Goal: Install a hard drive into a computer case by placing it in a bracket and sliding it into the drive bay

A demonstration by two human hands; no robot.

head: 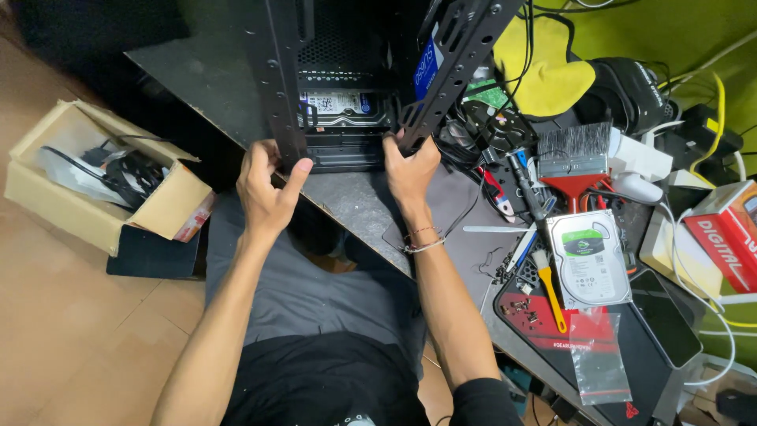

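Head view: I see the black computer case [371,71] standing on the desk [205,75] (open side toward me), my left hand [266,185] curled around its left rail, my right hand [410,170] gripping the right rail.

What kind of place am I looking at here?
Probably a home computer repair bench. Both hands grip an open black computer case on a dark table, and beside it lie a loose hard drive, a red-handled brush and a tangle of cables.
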